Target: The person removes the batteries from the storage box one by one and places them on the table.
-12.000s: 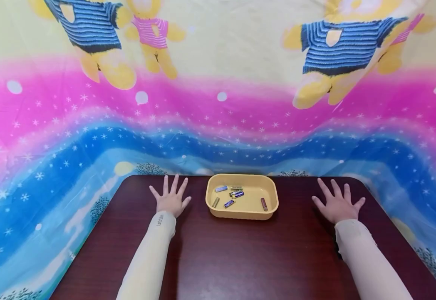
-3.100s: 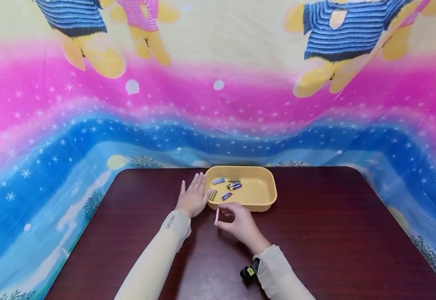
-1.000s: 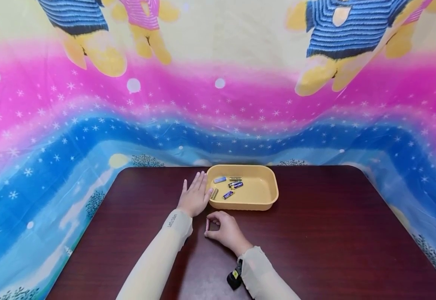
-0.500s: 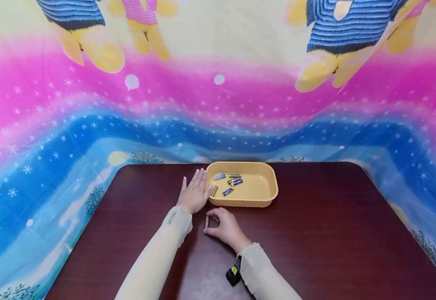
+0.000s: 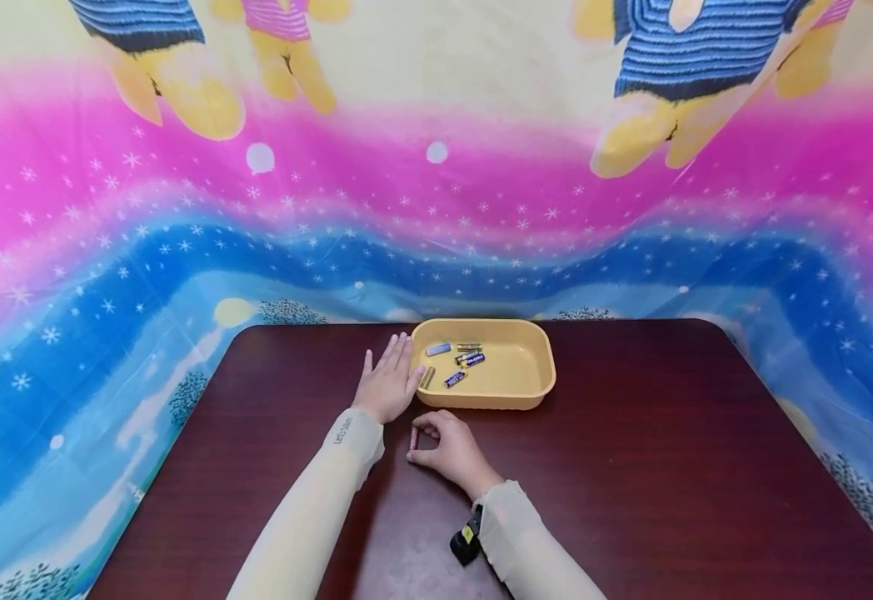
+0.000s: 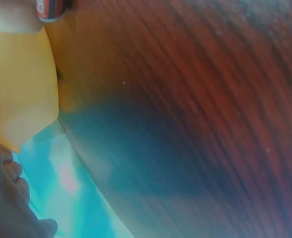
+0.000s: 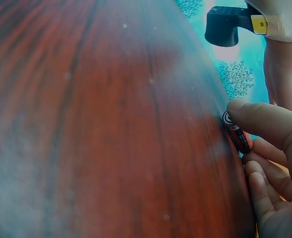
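Observation:
In the head view, my right hand (image 5: 453, 450) pinches a small red battery (image 5: 414, 438) between thumb and fingers, just in front of the tray. The right wrist view shows the red and black battery (image 7: 238, 133) at the tabletop, with the thumb on one end and fingertips at the other. My left hand (image 5: 387, 382), fingers straight, rests against the left side of the yellow tray (image 5: 530, 394). Inside the tray's left half lie several batteries: a light blue one (image 5: 439, 348), a dark blue one (image 5: 455, 379), a gold one (image 5: 427, 377) and others.
The dark wooden table (image 5: 631, 475) has rounded far corners. A printed cloth (image 5: 436, 217) hangs behind and around it. The tray stands near the table's far edge. A black wrist camera (image 5: 466, 542) is strapped to my right wrist.
Both hands lay spread and apart at first; the red battery was in the tray. My right hand took it out and carried it left and nearer. Over the last second the hands barely moved.

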Demonstrator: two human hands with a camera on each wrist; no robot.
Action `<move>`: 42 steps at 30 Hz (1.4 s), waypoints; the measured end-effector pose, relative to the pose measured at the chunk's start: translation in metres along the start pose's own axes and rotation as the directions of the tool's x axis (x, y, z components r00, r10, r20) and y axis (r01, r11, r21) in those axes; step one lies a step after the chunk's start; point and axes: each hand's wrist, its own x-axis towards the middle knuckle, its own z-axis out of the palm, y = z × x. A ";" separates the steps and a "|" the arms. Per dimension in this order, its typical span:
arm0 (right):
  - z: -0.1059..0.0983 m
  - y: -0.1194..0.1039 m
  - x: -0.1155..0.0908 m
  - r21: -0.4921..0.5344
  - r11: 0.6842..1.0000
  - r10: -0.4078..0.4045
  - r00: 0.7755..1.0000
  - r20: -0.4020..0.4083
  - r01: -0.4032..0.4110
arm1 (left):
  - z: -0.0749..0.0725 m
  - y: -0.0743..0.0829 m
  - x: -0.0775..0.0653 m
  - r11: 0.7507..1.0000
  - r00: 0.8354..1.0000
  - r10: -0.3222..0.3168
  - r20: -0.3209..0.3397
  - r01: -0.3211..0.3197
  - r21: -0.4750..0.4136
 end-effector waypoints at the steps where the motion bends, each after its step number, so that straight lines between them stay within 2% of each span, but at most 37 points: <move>1: 0.000 0.000 0.000 0.001 1.000 -0.004 1.000 -0.001 0.004 | 0.000 0.000 0.000 1.000 1.000 0.001 -0.003 -0.001 0.003; 7: -0.002 -0.001 0.002 0.006 1.000 -0.007 1.000 -0.010 0.007 | 0.001 -0.001 0.002 1.000 1.000 0.010 -0.025 -0.010 -0.004; 22: -0.002 -0.002 -0.001 0.040 0.999 0.025 1.000 0.001 -0.025 | 0.005 -0.001 0.001 1.000 1.000 0.002 -0.027 -0.003 -0.014; 32: -0.003 -0.005 -0.001 0.043 0.999 0.012 1.000 0.015 -0.012 | 0.002 -0.001 0.001 1.000 1.000 -0.011 0.004 0.011 0.011; 38: -0.012 -0.009 0.001 0.120 0.992 0.039 0.999 0.005 -0.039 | 0.003 -0.001 0.002 1.000 1.000 -0.002 0.007 0.002 0.021; 42: -0.021 -0.013 0.001 0.105 0.993 0.048 0.999 -0.010 -0.047 | 0.001 -0.001 0.001 1.000 1.000 -0.002 -0.006 0.002 0.010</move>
